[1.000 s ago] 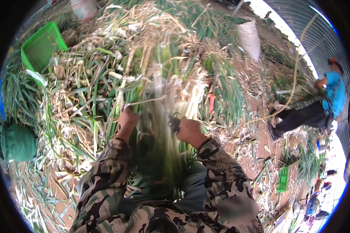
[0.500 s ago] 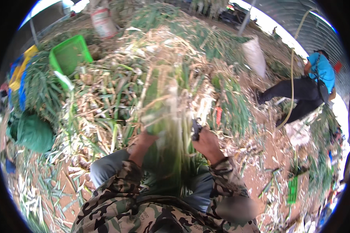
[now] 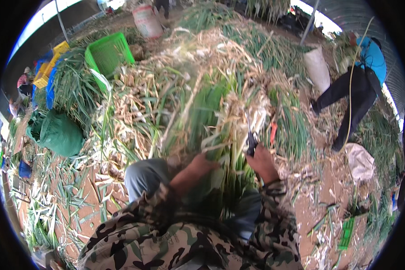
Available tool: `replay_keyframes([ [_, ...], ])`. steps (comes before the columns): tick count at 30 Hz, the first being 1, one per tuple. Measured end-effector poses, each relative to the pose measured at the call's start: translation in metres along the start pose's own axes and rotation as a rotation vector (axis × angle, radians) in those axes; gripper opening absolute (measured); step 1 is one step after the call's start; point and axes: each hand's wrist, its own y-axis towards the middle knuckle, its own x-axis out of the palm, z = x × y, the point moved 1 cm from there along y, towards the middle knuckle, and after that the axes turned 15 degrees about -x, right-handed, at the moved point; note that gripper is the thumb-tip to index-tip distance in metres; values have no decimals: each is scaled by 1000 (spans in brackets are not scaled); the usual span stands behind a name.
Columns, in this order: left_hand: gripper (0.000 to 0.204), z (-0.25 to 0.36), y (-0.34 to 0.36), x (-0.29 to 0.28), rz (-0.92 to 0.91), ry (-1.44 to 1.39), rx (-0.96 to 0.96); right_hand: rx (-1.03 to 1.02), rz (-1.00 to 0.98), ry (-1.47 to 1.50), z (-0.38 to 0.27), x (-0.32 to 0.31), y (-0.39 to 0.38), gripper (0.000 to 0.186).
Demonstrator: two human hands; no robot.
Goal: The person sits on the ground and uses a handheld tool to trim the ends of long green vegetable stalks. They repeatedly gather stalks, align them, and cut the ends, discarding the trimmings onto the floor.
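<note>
My right hand [image 3: 262, 160] is closed around a black air blow gun [image 3: 252, 140], its thin metal nozzle pointing away from me. Close to it lies a bundle of green onions [image 3: 233, 164], running from my lap out over the heap, pale stalks and green leaves mixed. My left hand [image 3: 200, 167] is at the left side of this bundle with its fingers curled onto the stalks; motion smears it slightly. Farther out, more green leaves [image 3: 207, 108] are blurred. A red strip [image 3: 273, 130] shows to the right of the nozzle.
Dry husks [image 3: 135, 99] are heaped before me. At the left stand a green crate [image 3: 108, 55], yellow crates [image 3: 51, 67] and a green sack [image 3: 56, 133]. White sacks [image 3: 317, 69] and a bent-over person in blue [image 3: 371, 67] are at the right, beside a pale hose [image 3: 352, 94].
The view has shifted, so the surroundings sit farther right. My left hand has moved right, onto the stalks. The blow gun's nozzle shows more clearly. The person in blue has moved and bends away.
</note>
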Motion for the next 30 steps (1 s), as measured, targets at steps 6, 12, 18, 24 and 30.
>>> replay_keyframes([
  [6,39,-12,-30,36,-148,-367,-373,-88,-369,-43,-4,-2,-11,45],
  [12,27,-13,-33,23,-93,-411,-597,-45,-435,-47,23,3,-30,25],
  [18,33,-25,-28,33,-84,-420,-610,-78,-549,-47,8,23,-17,27],
  [24,39,-26,-27,44,-22,-395,-574,4,-472,-48,-9,24,11,33],
  [30,47,-29,-26,44,10,-302,-559,96,-476,115,1,46,43,34],
])
